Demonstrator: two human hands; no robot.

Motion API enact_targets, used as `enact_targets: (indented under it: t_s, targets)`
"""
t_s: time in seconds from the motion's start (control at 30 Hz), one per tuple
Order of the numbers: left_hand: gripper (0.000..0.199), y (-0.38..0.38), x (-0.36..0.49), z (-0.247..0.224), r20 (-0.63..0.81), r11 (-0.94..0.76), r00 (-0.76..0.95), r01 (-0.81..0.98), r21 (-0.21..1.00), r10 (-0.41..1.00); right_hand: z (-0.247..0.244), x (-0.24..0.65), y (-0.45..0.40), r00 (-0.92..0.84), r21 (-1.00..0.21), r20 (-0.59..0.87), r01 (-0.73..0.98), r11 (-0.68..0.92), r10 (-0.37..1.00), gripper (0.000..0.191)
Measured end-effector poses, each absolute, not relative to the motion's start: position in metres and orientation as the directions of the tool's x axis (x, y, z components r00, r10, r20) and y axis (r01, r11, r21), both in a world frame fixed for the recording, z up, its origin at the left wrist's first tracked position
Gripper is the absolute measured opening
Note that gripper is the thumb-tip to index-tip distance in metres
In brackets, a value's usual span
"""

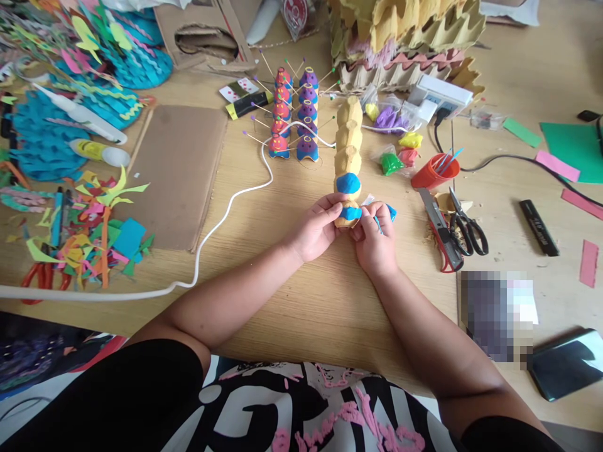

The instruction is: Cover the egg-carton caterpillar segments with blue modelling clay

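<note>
A yellow egg-carton strip [347,147] of joined bumps runs away from me at the middle of the table. Blue clay [348,184] covers part of its second-nearest bump, and a blue band crosses the nearest one. My left hand [316,227] pinches the near end of the strip from the left, thumb on top. On the other side, my right hand [375,242] is closed with its fingertips at the blue band. A piece of blue clay [390,213] in clear wrap shows by its fingers. Two rows of painted bumps, red [281,112] and purple [308,112], stand behind with pins in them.
Scissors [466,229] and a cutter [441,232] lie right of my hands, near a red cup [436,171]. A white cable [230,204] crosses the left side beside cardboard [176,169]. Egg trays [405,37] stand behind; a phone [568,364] lies front right.
</note>
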State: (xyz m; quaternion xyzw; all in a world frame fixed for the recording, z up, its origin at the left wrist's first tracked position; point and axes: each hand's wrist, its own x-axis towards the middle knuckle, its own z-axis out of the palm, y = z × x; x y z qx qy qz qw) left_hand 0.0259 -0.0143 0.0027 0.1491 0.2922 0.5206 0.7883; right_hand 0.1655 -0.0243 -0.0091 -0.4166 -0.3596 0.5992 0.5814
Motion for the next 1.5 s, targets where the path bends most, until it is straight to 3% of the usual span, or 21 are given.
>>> enact_targets:
  t_s: [0.23,0.5,0.8,1.13,1.5]
  targets:
    - [0.010,-0.015,0.025,0.001,-0.309,0.416,0.287,-0.730,0.543,0.907,-0.011,0.165,-0.024,0.027,-0.926,-0.079,-0.372,-0.063,0.997,0.060]
    - [0.009,-0.014,0.025,0.001,-0.334,0.431,0.293,-0.759,0.488,0.896,-0.004,0.168,-0.022,-0.009,-0.868,-0.143,-0.479,-0.129,0.990,0.052]
    - [0.009,-0.014,0.025,0.001,-0.308,0.428,0.310,-0.767,0.478,0.900,-0.006,0.167,-0.020,-0.023,-0.872,-0.120,-0.476,-0.116,0.993,0.065]
    - [0.024,-0.014,0.024,-0.001,-0.247,0.385,0.295,-0.744,0.547,0.923,-0.011,0.169,-0.020,-0.035,-0.907,-0.097,-0.407,-0.103,0.995,0.067]
    - [0.039,-0.011,0.022,-0.009,-0.185,0.382,0.341,-0.714,0.586,0.922,-0.013,0.171,-0.015,-0.012,-0.886,-0.127,-0.448,-0.119,0.992,0.072]
